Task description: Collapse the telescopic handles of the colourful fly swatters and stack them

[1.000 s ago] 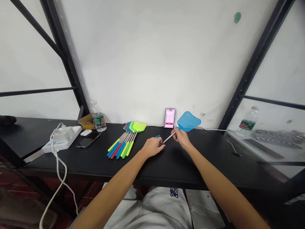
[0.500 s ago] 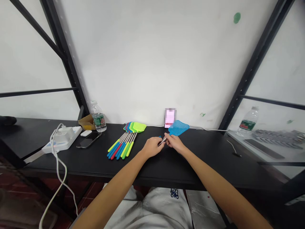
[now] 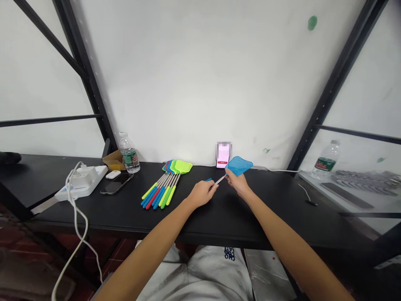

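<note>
Blue fly swatter [image 3: 239,166], one: mesh head, thin metallic shaft; located right of centre in the frame, held slantwise, head toward the right, above a black tabletop [image 3: 275,205]. Its shaft is pinched near the head between the thumb and fingers of the right hand [image 3: 237,182]. Farther down, toward the centre of the frame, it is gripped by the left hand [image 3: 201,193], thumb and forefinger pressed to the shaft; the remaining left fingers are partly hidden, and their exact set cannot be told.

Fly swatters, assorted [image 3: 166,192], one fanned group: laid left of centre, heads overlapping toward the wall, handles in yellow-green, blue, red and green pointed toward the lower left.

Phone with lit screen [image 3: 223,155], one: stood upright near the wall, just beside the blue mesh head, its upper part blurred.

At frame left are placed: water bottle [image 3: 129,155], upright; open brown box [image 3: 114,161], just beside it; dark phone [image 3: 117,183], lying flat; white case [image 3: 113,174]; white power strip [image 3: 82,186], with a cable [image 3: 75,215] hung toward the lower left.
</note>
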The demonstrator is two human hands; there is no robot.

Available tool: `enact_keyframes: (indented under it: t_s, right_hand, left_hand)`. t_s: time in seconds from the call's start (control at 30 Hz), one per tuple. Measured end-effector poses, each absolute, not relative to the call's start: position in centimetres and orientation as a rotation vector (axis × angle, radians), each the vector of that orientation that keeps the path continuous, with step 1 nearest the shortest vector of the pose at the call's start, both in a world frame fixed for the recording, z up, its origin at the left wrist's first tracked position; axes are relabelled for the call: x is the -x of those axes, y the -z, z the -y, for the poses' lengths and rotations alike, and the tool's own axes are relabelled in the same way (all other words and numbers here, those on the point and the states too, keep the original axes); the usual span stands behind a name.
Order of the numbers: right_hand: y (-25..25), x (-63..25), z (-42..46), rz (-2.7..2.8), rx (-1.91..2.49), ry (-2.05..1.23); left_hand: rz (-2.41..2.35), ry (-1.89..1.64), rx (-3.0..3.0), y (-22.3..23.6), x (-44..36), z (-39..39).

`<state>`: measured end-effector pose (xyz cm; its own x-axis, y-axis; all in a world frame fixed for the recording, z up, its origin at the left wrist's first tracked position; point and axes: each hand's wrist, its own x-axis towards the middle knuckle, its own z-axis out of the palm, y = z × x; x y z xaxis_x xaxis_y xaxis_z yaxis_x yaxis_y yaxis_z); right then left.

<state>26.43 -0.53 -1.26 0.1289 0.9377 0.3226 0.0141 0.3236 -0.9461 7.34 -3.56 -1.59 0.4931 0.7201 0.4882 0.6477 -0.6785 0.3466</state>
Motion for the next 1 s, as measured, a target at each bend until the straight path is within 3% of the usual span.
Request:
enact_keyframes:
  t_s: [0.53, 0.8, 1.0]
  right_hand:
    - [-0.5, -27.1, 1.2, 1.254, 0.919, -0.881]
    - [-0.9, -27.3, 1.3, 1.217, 0.879, -0.969]
    - [-1.3, -27.4, 1.5, 1.222, 0.843, -0.985]
  left_hand:
    - [-0.985, -1.090, -2.301, 1.4, -8.3, 3.6]
    - [-0.709, -0.847, -1.649, 1.3, -8.6, 3.5]
    - [-0.580, -0.763, -1.503, 0.9, -8.3, 3.5]
